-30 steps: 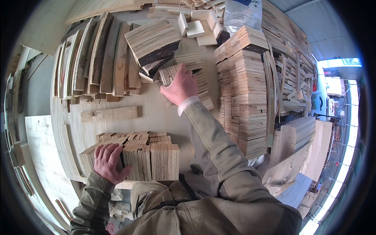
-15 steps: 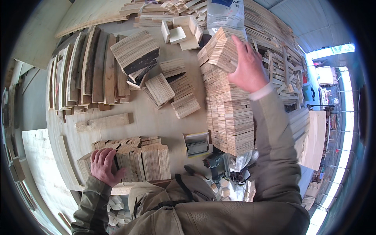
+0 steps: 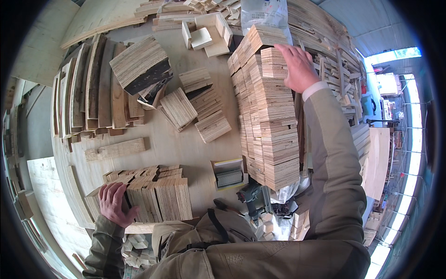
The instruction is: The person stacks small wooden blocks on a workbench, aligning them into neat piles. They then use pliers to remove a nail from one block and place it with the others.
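Observation:
My left hand [image 3: 115, 204] rests on the left end of a row of plywood blocks [image 3: 173, 200] at the table's front left, its fingers laid over them and the thumb apart. A narrow dark gap shows beside that hand. Farther off, my right hand [image 3: 301, 69] is at the far right side of a long, tall stack of plywood blocks [image 3: 272, 135]. Its fingers and thumb close about the end of a plywood block [image 3: 273, 63] on top of this stack. Behind that block sits another angled plywood block [image 3: 264, 36]. The palm side of each hand is hidden.
Loose plywood blocks [image 3: 179, 108] lie mid-table, with a larger block [image 3: 139, 60] behind. Upright boards [image 3: 93, 83] line the left. A small open box of metal strips [image 3: 229, 176] and a power tool [image 3: 251, 197] are near me. Wood strips [image 3: 332, 81] pile up at right.
The plywood block under my right hand has turned from slanted to lined up with the stack. My right hand has shifted slightly right; my left hand stays on its row.

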`<state>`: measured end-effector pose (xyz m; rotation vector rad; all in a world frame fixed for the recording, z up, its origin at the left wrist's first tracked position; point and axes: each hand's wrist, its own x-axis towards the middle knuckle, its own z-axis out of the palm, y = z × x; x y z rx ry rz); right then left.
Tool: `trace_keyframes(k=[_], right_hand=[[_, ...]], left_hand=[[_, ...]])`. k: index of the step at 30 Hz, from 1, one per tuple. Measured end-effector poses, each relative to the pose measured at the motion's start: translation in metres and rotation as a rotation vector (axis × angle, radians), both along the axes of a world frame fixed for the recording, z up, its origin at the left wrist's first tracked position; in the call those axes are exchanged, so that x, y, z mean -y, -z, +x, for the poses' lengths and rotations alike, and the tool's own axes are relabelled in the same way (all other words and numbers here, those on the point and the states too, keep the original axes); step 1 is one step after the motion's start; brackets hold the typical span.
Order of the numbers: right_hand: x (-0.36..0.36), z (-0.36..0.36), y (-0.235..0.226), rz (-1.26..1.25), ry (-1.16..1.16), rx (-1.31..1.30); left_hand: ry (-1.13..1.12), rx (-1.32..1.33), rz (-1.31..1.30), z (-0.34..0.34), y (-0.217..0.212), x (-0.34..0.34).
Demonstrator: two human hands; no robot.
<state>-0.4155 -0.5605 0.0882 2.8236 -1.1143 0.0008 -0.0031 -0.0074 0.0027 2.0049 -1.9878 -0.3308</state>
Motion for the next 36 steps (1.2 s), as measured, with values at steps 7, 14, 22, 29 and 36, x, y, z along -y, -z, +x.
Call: trace_keyframes(k=[7,14,22,29,36], right_hand=[[0.004,0.002,0.007,-0.001,-0.004,-0.019],[0.008,0.006,0.007,0.020,0.031,-0.051],[-0.004,0.006,-0.007,0.043,0.114,-0.085],[-0.009,0.007,0.002,0.001,0.095,-0.080],[-0.006,0.008,0.007,-0.013,0.103,-0.119]], left_hand=[[0.001,0.019,0.024,0.001,0.001,0.000],[0.003,0.007,0.015,0.000,0.001,0.001],[0.008,0.007,0.001,0.001,0.002,0.000],[0.008,0.013,-0.010,0.002,0.003,-0.001],[0.000,0.018,0.007,0.002,0.004,-0.003]])
